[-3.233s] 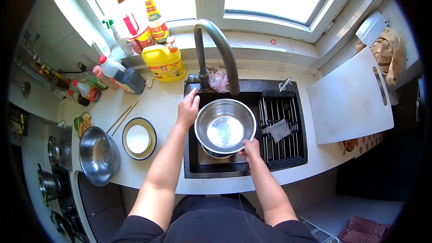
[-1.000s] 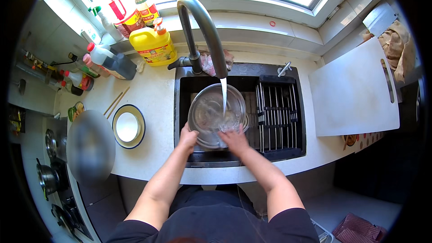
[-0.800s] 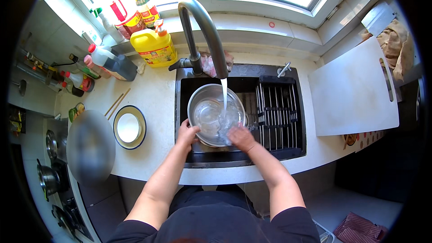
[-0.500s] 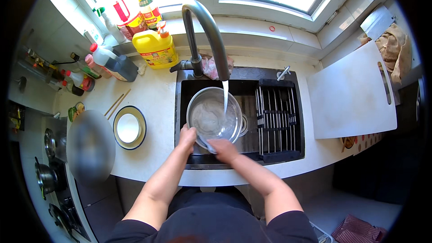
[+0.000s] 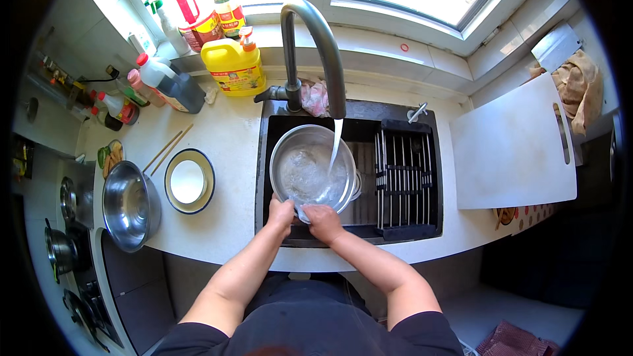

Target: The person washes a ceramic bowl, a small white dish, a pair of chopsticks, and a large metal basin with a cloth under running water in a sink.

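A round stainless steel basin (image 5: pixel 290 165) with water in it sits in the dark sink (image 5: pixel 360 224), under a stream from the curved tap (image 5: pixel 330 46). My left hand (image 5: pixel 281 213) is closed on the basin's near rim, its fingers partly hidden. Right beside it, my right hand (image 5: pixel 321 223) is closed around a pale, thin cloth (image 5: pixel 302 213) pressed against the same rim. Only a small bit of the cloth shows. The water stream lands inside the basin's right half.
A black-and-silver drying rack (image 5: pixel 403 178) fills the sink's right side. To the left are a steel bowl (image 5: pixel 132 207), stacked bowls (image 5: pixel 210 188), chopsticks (image 5: pixel 173 150) and a yellow pump jug (image 5: pixel 232 69). A white cutting board (image 5: pixel 514 145) leans at the right.
My right hand has shifted slightly left along the basin's rim with the cloth, closer to my left hand. The view has moved a little. Water keeps running.
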The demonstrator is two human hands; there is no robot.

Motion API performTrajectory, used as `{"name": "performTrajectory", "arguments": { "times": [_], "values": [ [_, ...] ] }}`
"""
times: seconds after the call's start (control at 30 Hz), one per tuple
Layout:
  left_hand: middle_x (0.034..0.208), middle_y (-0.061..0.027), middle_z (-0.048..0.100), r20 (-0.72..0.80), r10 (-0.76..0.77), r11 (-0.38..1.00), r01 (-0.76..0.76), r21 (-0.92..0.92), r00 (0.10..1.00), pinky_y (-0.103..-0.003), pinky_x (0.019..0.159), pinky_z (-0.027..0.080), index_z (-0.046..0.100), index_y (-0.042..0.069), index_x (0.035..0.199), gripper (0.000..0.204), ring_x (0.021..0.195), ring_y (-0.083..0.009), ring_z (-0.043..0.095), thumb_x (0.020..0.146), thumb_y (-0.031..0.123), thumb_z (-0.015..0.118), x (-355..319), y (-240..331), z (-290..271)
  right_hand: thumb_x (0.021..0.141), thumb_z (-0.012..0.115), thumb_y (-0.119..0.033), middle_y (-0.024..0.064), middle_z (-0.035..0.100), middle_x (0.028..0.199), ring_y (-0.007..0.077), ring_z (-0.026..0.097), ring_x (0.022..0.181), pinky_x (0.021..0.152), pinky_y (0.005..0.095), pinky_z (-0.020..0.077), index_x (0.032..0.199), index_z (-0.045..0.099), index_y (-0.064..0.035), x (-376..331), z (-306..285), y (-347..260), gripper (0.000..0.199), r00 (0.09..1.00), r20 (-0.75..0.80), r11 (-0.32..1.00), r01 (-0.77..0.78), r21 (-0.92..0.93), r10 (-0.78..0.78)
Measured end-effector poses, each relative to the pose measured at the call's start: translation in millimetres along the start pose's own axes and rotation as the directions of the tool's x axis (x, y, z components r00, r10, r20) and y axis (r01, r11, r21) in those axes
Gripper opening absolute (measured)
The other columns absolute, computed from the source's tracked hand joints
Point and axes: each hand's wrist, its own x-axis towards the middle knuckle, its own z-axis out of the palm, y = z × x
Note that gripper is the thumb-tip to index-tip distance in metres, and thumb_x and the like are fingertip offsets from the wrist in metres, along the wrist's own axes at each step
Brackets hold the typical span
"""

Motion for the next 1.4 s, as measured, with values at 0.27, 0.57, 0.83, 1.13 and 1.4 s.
{"name": "performTrajectory", "arguments": {
  "times": [0.27, 0.57, 0.83, 1.13, 1.4],
  "values": [
    [0.101, -0.0236, 0.054, 0.145, -0.399, 0.916, 0.387, 0.103, 0.906, -0.049, 0.06, 0.056, 0.046, -0.01, 0.108, 0.035, 0.079, -0.0372, 0.062, 0.073, -0.009, 0.041, -7.7, 38.0, -13.4, 0.084, 0.049, -0.021, -0.0007, 0.03, 0.144, 0.0212, 0.017, 0.136, 0.103, 0.0641, 0.0098, 0.131, 0.042, -0.0142, 32.5, -70.1, 95.7, 0.048, 0.774, 0.601, 0.635, 0.364, -0.682, 0.201],
    [0.094, -0.0241, 0.055, 0.279, -0.492, 0.86, 0.51, 0.01, 0.825, -0.05, 0.065, 0.057, 0.046, -0.013, 0.101, 0.032, 0.079, -0.0378, 0.063, 0.07, -0.009, 0.041, -12.0, 21.0, -2.8, 0.075, 0.043, 0.005, 0.0177, 0.027, 0.143, 0.0295, 0.025, 0.133, 0.11, 0.0334, 0.018, 0.138, 0.031, -0.0079, 22.6, -10.6, 28.8, 0.066, 0.771, 0.634, 0.917, -0.215, 0.337, -0.052],
    [0.085, -0.0202, 0.062, 0.237, -0.521, 0.854, 0.499, 0.148, 0.82, -0.04, 0.056, 0.058, 0.047, -0.01, 0.106, 0.032, 0.069, -0.0325, 0.066, 0.075, -0.003, 0.044, -19.8, 40.2, 0.8, 0.078, 0.053, -0.007, 0.0139, 0.041, 0.134, 0.0274, 0.038, 0.125, 0.094, 0.0434, 0.0398, 0.127, 0.045, -0.0057, 56.5, -30.2, 69.4, 0.05, 0.911, 0.304, 0.712, 0.017, -0.702, 0.278],
    [0.083, -0.0191, 0.06, 0.333, -0.582, 0.813, 0.537, 0.224, 0.742, -0.043, 0.055, 0.058, 0.048, -0.009, 0.104, 0.031, 0.068, -0.0323, 0.065, 0.073, -0.003, 0.047, -17.9, 22.1, 11.1, 0.06, 0.058, -0.003, 0.0145, 0.058, 0.094, 0.0259, 0.057, 0.092, 0.081, 0.0363, 0.0456, 0.101, 0.052, -0.0043, 40.6, -35.3, 28.7, 0.042, 0.664, 0.739, 0.914, -0.362, 0.184, 0.114],
    [0.086, -0.025, 0.062, 0.366, -0.613, 0.786, 0.585, 0.198, 0.7, -0.036, 0.055, 0.058, 0.047, -0.013, 0.105, 0.031, 0.074, -0.036, 0.066, 0.076, -0.001, 0.044, -43.1, 34.0, 11.8, 0.077, 0.055, -0.006, 0.0196, 0.049, 0.108, 0.0379, 0.058, 0.092, 0.077, 0.0438, 0.0487, 0.104, 0.046, -0.005, 101.0, -43.9, 56.8, 0.028, 0.76, -0.012, 0.758, -0.65, -0.05, 0.65]
  ]
}}
